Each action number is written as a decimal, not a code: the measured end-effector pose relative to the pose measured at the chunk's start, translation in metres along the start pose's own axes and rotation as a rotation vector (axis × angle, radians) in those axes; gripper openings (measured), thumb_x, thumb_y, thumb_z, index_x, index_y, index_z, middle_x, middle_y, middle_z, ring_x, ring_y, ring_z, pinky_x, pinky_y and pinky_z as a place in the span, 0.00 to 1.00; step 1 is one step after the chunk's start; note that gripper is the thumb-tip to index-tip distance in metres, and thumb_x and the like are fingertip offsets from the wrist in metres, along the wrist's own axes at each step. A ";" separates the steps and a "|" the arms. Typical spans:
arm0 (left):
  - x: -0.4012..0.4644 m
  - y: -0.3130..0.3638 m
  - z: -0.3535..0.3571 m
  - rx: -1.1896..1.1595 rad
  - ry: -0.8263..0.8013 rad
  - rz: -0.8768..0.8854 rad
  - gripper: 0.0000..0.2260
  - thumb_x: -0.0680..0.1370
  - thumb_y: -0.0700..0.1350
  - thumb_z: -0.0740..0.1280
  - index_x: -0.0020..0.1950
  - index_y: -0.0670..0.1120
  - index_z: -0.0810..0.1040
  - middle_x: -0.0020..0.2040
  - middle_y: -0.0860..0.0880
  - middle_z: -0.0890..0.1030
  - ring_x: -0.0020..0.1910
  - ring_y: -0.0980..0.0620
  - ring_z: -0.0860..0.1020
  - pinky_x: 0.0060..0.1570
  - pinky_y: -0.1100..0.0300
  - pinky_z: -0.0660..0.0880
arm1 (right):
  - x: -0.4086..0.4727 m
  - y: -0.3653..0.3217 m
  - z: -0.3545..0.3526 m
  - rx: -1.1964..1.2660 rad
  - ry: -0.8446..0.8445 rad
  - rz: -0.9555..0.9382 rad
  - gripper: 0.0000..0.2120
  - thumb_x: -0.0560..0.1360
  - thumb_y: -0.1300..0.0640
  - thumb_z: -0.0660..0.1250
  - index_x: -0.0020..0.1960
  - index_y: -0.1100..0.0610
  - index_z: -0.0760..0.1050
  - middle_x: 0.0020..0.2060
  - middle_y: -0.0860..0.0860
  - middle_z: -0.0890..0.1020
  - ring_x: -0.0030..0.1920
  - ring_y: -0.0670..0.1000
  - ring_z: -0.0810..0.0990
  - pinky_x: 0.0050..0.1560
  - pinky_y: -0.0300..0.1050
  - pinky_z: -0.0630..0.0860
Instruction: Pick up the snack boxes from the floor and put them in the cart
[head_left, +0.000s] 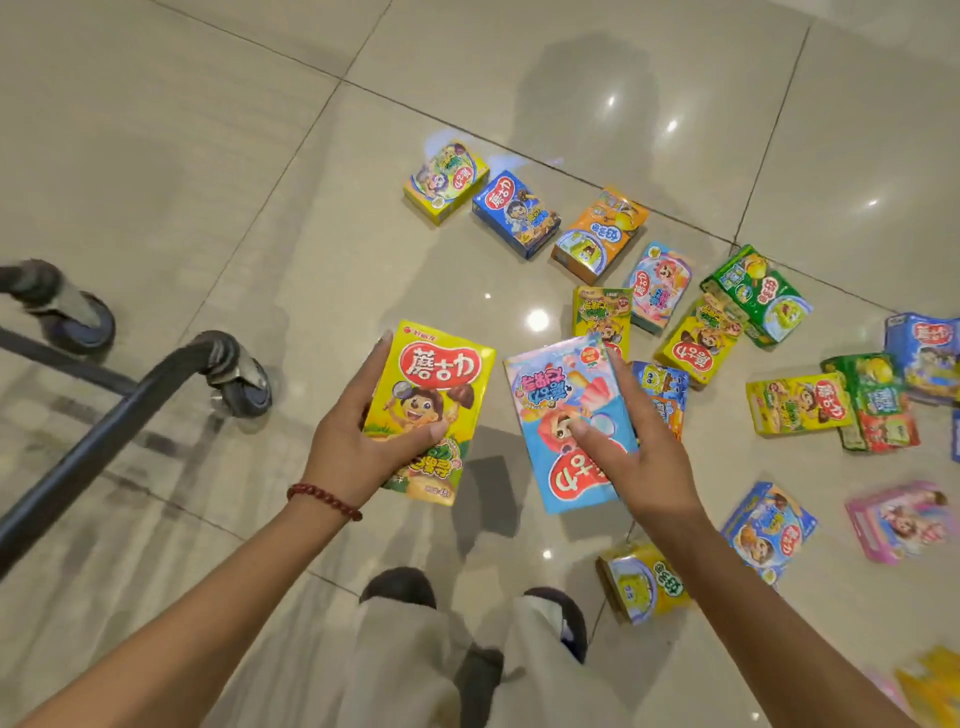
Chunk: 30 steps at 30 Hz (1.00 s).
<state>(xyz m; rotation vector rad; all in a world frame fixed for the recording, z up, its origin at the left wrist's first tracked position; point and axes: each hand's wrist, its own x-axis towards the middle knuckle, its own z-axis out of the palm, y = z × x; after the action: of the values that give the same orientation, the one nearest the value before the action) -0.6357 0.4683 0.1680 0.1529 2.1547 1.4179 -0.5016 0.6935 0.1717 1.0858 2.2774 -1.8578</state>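
The left hand, a red beaded bracelet at its wrist, gripped a yellow cardboard snack box with a cartoon child on its face, thumb curled across the front and fingers wrapped along the left edge, holding it above the glossy beige tiled floor. The right hand held a light blue cardboard snack box printed with a pink ice lolly, thumb pressed on its front and fingers curled round its right edge, the box lifted just beside the yellow one. More snack boxes lay scattered on the tiles ahead and to the right: a yellow box and a dark blue box farthest away, side by side, then an orange box, a green box, and a pink box near the right edge. At the left stood the dark metal frame of the cart, of which only the lower tubing and two grey caster wheels showed. Pale trouser legs and dark shoes appeared below the hands.
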 end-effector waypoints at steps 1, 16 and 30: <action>-0.012 0.019 -0.006 -0.039 0.032 0.003 0.40 0.60 0.55 0.77 0.66 0.73 0.62 0.63 0.63 0.75 0.57 0.62 0.78 0.54 0.63 0.76 | -0.008 -0.021 0.000 0.011 0.003 -0.003 0.29 0.74 0.53 0.70 0.61 0.24 0.61 0.48 0.24 0.77 0.51 0.38 0.81 0.49 0.40 0.79; -0.164 0.373 -0.150 -0.347 0.419 0.133 0.40 0.67 0.35 0.76 0.73 0.55 0.62 0.59 0.56 0.78 0.46 0.66 0.79 0.47 0.64 0.79 | -0.134 -0.401 -0.059 0.189 -0.019 -0.211 0.29 0.74 0.55 0.70 0.71 0.40 0.66 0.58 0.47 0.81 0.53 0.49 0.83 0.49 0.47 0.81; -0.254 0.551 -0.300 -0.413 0.771 0.443 0.37 0.70 0.39 0.75 0.74 0.55 0.62 0.58 0.55 0.79 0.51 0.61 0.81 0.44 0.64 0.79 | -0.198 -0.649 -0.016 0.212 -0.267 -0.538 0.29 0.75 0.53 0.69 0.73 0.43 0.64 0.57 0.46 0.80 0.51 0.49 0.83 0.49 0.50 0.82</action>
<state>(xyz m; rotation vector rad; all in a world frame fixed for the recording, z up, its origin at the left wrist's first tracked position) -0.6816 0.3672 0.8357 -0.1026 2.4198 2.4608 -0.6747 0.5720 0.8169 0.1986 2.4062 -2.2921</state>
